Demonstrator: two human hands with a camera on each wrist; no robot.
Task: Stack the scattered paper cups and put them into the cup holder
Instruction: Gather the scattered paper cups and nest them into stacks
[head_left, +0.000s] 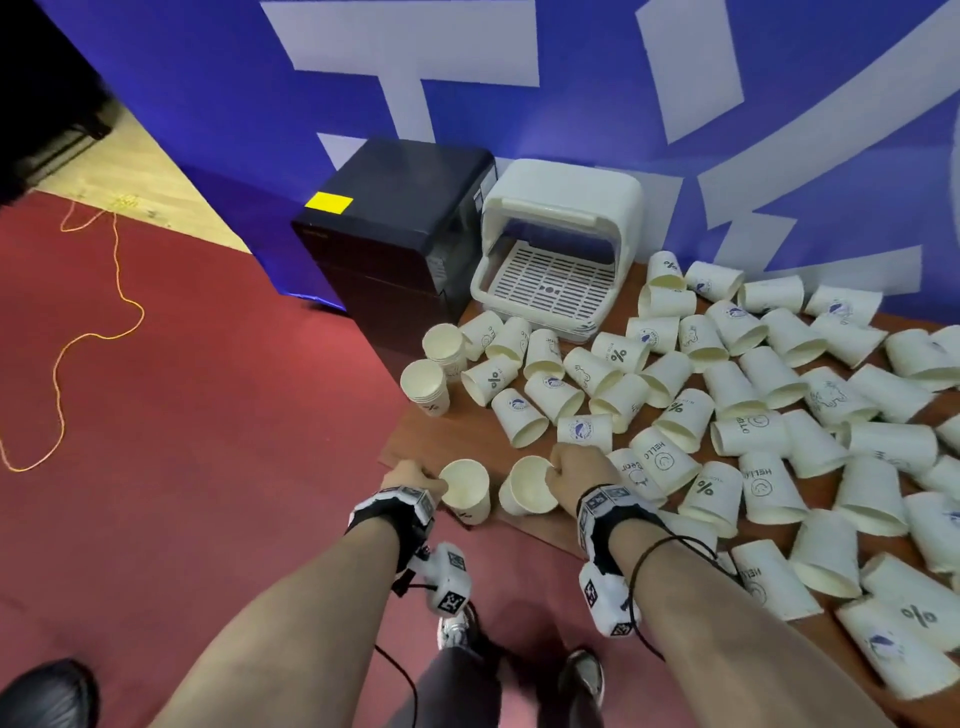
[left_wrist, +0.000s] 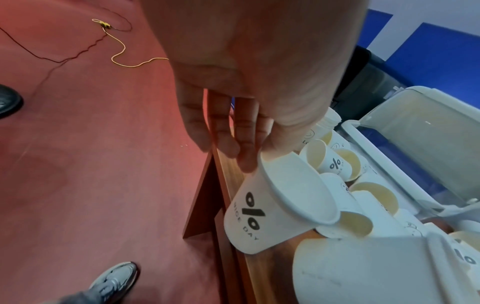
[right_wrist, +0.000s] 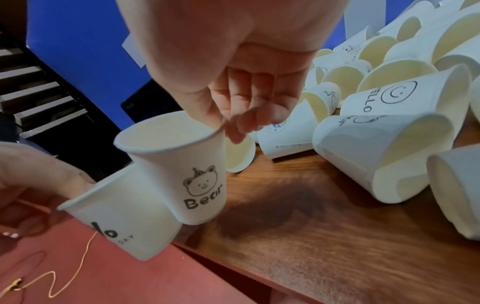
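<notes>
My left hand (head_left: 434, 483) pinches the rim of a white "% NICE DAY" cup (left_wrist: 249, 216), tilted over the near corner of the wooden table (head_left: 457, 421). My right hand (right_wrist: 223, 125) pinches the rim of a "Bear" cup (right_wrist: 182, 174), mouth up, close beside the left cup (right_wrist: 122, 222). In the head view the two held cups (head_left: 465, 491) (head_left: 530, 486) sit side by side. Several loose cups (head_left: 769, 374) lie on their sides across the table. The white cup holder (head_left: 556, 249) stands open at the back, its slotted tray bare.
Two upright cup stacks (head_left: 441, 345) (head_left: 426, 387) stand at the table's left edge. A black cabinet (head_left: 395, 223) sits left of the holder against the blue wall. An orange cord (head_left: 78, 332) lies on the red carpet; my shoes (head_left: 584, 675) are below.
</notes>
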